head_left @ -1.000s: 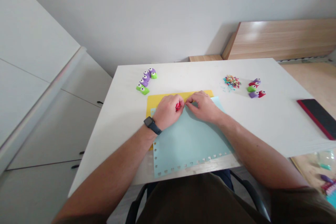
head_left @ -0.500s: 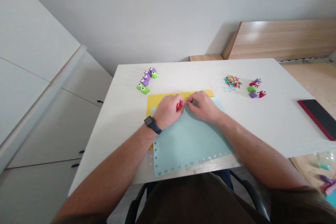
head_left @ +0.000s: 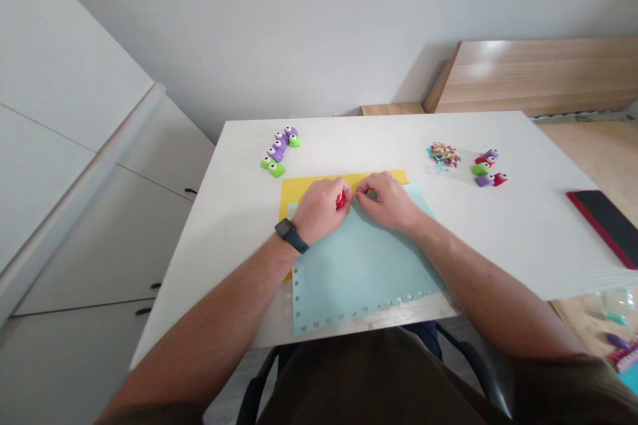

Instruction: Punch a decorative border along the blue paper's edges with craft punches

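Red shiny obj point(head_left: 340, 200), mostly hidden, L hand point(head_left: 321, 211) grip clamped on it, R hand point(head_left: 385, 200) grip can't tell

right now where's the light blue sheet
The light blue sheet is lower centre in the head view, partly over the yellow sheet, its far edge by the left hand and right hand.

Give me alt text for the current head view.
A person's left hand, holding a small red object, is close to the right hand over a light blue sheet overlapping a yellow sheet on a white table. Purple and green eyed pieces sit at left; colorful bits and more eyed pieces sit at right.
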Action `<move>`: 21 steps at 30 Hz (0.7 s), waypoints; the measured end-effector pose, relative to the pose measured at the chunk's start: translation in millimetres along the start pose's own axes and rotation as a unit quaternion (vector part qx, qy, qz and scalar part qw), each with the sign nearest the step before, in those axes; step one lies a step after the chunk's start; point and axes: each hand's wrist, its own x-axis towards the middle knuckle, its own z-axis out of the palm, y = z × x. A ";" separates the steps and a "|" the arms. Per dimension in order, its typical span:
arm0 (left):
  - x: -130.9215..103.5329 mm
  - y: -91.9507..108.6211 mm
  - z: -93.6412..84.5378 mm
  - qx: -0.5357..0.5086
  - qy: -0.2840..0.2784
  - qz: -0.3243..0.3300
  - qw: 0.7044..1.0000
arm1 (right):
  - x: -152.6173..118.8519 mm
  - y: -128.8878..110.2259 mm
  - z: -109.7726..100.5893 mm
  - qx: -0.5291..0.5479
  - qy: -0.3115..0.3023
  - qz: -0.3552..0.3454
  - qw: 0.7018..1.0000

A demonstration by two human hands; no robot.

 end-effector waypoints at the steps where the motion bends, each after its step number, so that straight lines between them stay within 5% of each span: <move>1: 0.0 0.0 0.1 -0.001 0.001 0.000 1.000 | 0.2 -0.2 0.0 0.001 0.000 0.001 1.000; 21: -0.4 -2.6 2.1 -0.002 0.000 -0.005 1.000 | 0.4 -4.2 -1.0 -0.005 0.004 0.009 1.000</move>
